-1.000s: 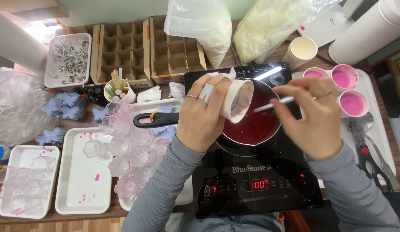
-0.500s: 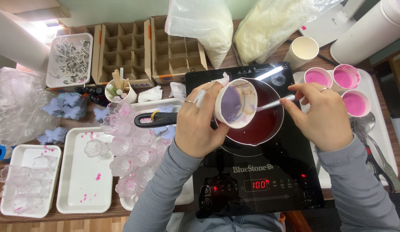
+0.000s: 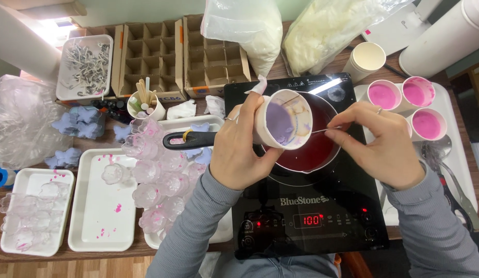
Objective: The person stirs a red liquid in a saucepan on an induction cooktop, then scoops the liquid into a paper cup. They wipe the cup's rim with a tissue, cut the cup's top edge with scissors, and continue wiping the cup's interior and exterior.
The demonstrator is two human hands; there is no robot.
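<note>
My left hand [image 3: 238, 149] grips a white paper cup [image 3: 283, 125], tipped on its side with its mouth toward me and purple residue inside. It hangs over a small pot of dark red liquid [image 3: 312, 149] that sits on a black induction cooktop [image 3: 306, 216]. My right hand [image 3: 379, 145] pinches a thin metal stick [image 3: 321, 130] whose tip reaches into the cup's mouth. The pot's black handle [image 3: 189, 139] points left.
Three cups of pink liquid [image 3: 410, 107] stand on a white tray at the right, with scissors [image 3: 454, 191] near them. White trays [image 3: 102, 201] and clear flower-shaped moulds [image 3: 156, 175] lie left. Cardboard dividers [image 3: 176, 51], bags of white flakes [image 3: 245, 27] and a cup of sticks [image 3: 144, 105] are behind.
The cup has been tipped further toward me, so its inside now shows. My right hand has moved the stick from the pot's rim into the cup's mouth.
</note>
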